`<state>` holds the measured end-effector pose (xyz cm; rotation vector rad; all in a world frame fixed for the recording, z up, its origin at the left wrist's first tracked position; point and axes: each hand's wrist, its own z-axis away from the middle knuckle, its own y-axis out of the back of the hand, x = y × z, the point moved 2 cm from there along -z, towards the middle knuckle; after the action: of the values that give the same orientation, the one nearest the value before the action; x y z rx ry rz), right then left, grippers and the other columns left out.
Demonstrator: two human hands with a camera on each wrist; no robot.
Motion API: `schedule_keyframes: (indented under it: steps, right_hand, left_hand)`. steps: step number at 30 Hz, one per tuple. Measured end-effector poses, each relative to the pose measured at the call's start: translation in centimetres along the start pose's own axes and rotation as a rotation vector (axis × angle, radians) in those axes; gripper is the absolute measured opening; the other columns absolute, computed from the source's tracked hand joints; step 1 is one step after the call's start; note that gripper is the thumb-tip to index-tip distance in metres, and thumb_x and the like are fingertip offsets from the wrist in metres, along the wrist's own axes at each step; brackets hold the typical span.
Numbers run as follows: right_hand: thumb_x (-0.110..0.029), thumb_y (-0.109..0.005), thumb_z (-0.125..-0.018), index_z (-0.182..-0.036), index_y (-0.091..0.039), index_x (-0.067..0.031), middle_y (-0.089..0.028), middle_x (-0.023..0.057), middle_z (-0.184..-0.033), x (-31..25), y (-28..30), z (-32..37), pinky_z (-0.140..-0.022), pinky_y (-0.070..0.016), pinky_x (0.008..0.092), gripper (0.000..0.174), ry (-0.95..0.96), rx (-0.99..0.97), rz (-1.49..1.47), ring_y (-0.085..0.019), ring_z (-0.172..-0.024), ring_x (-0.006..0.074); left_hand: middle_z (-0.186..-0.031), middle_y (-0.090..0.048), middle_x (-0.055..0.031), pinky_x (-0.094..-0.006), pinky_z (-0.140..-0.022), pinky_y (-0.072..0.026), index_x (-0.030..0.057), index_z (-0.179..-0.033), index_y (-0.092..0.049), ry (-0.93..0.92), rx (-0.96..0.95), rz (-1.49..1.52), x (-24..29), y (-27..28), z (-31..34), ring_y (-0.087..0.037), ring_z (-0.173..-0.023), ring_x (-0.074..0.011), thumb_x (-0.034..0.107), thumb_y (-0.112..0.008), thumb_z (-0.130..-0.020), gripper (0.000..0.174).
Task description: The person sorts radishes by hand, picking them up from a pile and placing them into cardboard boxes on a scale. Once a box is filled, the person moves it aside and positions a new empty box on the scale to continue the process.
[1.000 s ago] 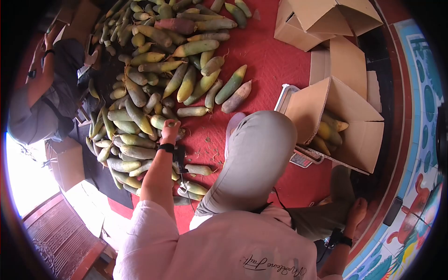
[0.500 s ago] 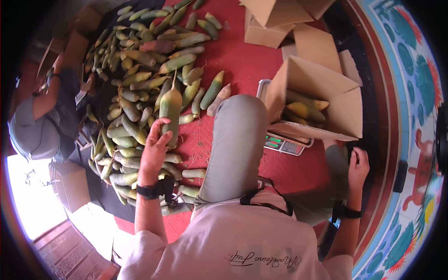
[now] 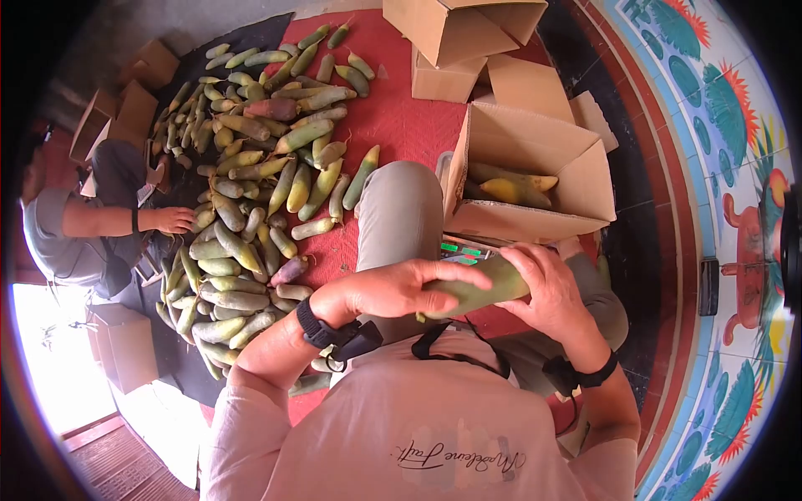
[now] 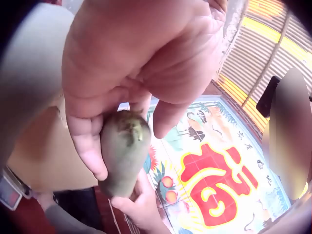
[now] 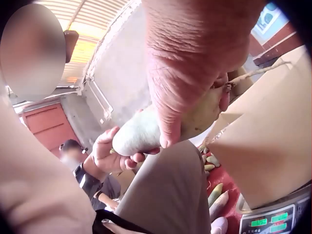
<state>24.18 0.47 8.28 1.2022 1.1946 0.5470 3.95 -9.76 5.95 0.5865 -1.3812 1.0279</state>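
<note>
Just in front of the open carton (image 3: 518, 142): the long green fruit (image 3: 480, 288) lies crosswise at your chest, near the carton's front wall but not over its mouth.
Left hand (image 3: 393, 288): your thumb and fingers curl round the fruit's blunt stalk end, the end farther from the carton. The wrist view shows the thumb down one side and fingers on the other.
Right hand (image 3: 551, 292): you grip the end nearer the carton from above, fingers wrapped over it.
What has changed: half a second ago your left hand alone held this fruit upright over the pile (image 3: 251, 192), on the far side of your knee (image 3: 401, 209) from the carton, and your right hand held no fruit. Now both hands have it, and it has come across to the carton's side.
What that means: by my reading, the pick from the pile is done. The fruit is not yet in the carton.
Carton contents: a few yellow-green fruits (image 3: 510, 185) lie inside, against the bottom.
Scale (image 3: 459, 250): it sits under the carton, with its green digits lit at the carton's front edge, just beyond the held fruit.
Red mat (image 3: 401, 117): it spreads to your left of the carton and carries the pile, well apart from the carton.
Other person (image 3: 75, 225): seated beyond the pile, farthest from the carton, with one hand on the pile's edge.
Spare cartons (image 3: 459, 29): just behind the open carton, flaps up.
</note>
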Motion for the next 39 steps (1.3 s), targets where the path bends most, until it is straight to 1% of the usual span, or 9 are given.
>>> schedule_keyframes:
  steps: [3, 7, 14, 23, 25, 29, 33, 35, 39]
  right_hand:
    - [-0.019, -0.077, -0.058, -0.119, -0.046, -0.0093, -0.053, 0.0142, -0.105, 1.6, 0.2, 1.5, -0.084, -0.0443, 0.0402, 0.069, -0.16, 0.114, 0.013, -0.053, -0.096, 0.0335]
    - [-0.015, -0.074, -0.061, -0.117, -0.046, -0.0068, -0.055, 0.0164, -0.103, 5.4, 2.9, 1.3, -0.081, -0.0437, 0.0411, 0.063, -0.316, 0.267, 0.165, -0.054, -0.094, 0.0336]
    - [-0.019, -0.072, -0.064, -0.119, -0.046, -0.0053, -0.056, 0.0164, -0.103, 13.8, 3.5, -1.9, -0.083, -0.0439, 0.039, 0.062, -0.494, 0.214, 0.411, -0.054, -0.097, 0.0332]
    - [-0.012, -0.066, -0.072, -0.113, -0.053, -0.0085, -0.056, 0.0131, -0.106, 17.6, -0.9, -4.3, -0.086, -0.0422, 0.0385, 0.043, -0.426, 0.047, 0.448, -0.053, -0.1, 0.0318]
    - [-0.01, -0.061, -0.076, -0.107, -0.057, -0.0061, -0.057, 0.0141, -0.104, 17.3, -1.1, -3.5, -0.086, -0.0419, 0.0386, 0.031, -0.426, 0.05, 0.215, -0.052, -0.1, 0.0323]
    - [-0.011, -0.06, -0.079, -0.102, -0.058, -0.0039, -0.057, 0.0142, -0.103, 15.8, -0.5, -1.3, -0.085, -0.0419, 0.0386, 0.024, -0.463, 0.115, 0.177, -0.053, -0.097, 0.0327]
    - [-0.01, -0.059, -0.079, -0.1, -0.058, -0.0024, -0.057, 0.0139, -0.104, 13.8, 0.3, 1.4, -0.085, -0.0421, 0.039, 0.022, -0.322, 0.195, 0.256, -0.054, -0.096, 0.0327]
    - [-0.008, -0.057, -0.08, -0.098, -0.058, -0.0011, -0.057, 0.0143, -0.104, 13.2, 0.9, 2.8, -0.084, -0.0428, 0.0387, 0.02, -0.334, 0.293, 0.361, -0.055, -0.096, 0.0326]
    - [-0.007, -0.056, -0.08, -0.097, -0.058, -0.0003, -0.057, 0.0154, -0.102, 13.5, 2.0, 6.3, -0.082, -0.0437, 0.0383, 0.018, -0.389, 0.332, 0.337, -0.055, -0.094, 0.033]
  left_hand:
    - [-0.125, -0.046, -0.0054, -0.0274, -0.09, -0.0383, 0.0105, -0.134, -0.035, -0.116, 0.219, 0.02, -1.4, 0.9, 0.0, -0.047, -0.106, -0.012, 0.018, -0.05, -0.091, 0.046]
    - [-0.114, -0.055, -0.0138, -0.0329, -0.091, -0.0409, 0.003, -0.124, -0.044, -0.121, 0.557, 0.204, -1.1, 3.1, 3.6, -0.055, -0.104, -0.0215, 0.02, -0.046, -0.093, 0.036]
    - [-0.101, -0.061, -0.0086, -0.0274, -0.082, -0.0435, 0.0005, -0.106, -0.055, 0.036, 1.059, 0.121, -9.6, 6.8, 10.1, -0.058, -0.091, -0.0154, 0.022, -0.047, -0.092, 0.027]
    - [-0.105, -0.06, -0.0094, -0.0308, -0.082, -0.0433, 0.0023, -0.111, -0.054, 0.325, 1.24, 0.239, -18.5, 9.1, 14.9, -0.057, -0.092, -0.018, 0.025, -0.047, -0.092, 0.031]
    - [-0.105, -0.06, -0.0092, -0.031, -0.082, -0.0431, 0.003, -0.111, -0.054, 0.347, 1.256, 0.286, -19.4, 9.7, 15.4, -0.057, -0.092, -0.0181, 0.026, -0.046, -0.092, 0.031]
    - [-0.105, -0.06, -0.0057, -0.0317, -0.082, -0.0424, 0.0062, -0.113, -0.054, 0.403, 1.282, 0.3, -21.3, 12.3, 15.8, -0.057, -0.095, -0.0174, 0.027, -0.047, -0.09, 0.032]
    - [-0.091, -0.059, -0.0017, -0.0284, -0.068, -0.0451, 0.0074, -0.106, -0.056, 0.349, 1.415, 0.331, -23.7, 16.0, 15.5, -0.057, -0.081, -0.0146, 0.026, -0.051, -0.087, 0.027]
    - [-0.098, -0.058, -0.003, -0.0293, -0.071, -0.0455, 0.0077, -0.112, -0.052, 0.442, 1.431, 0.373, -24.8, 18.2, 15.4, -0.057, -0.087, -0.0156, 0.024, -0.049, -0.088, 0.03]
    - [-0.092, -0.057, -0.0014, -0.03, -0.061, -0.045, 0.0103, -0.109, -0.053, 0.564, 1.535, 0.281, -28.0, 22.1, 15.5, -0.057, -0.076, -0.0142, 0.023, -0.053, -0.085, 0.028]
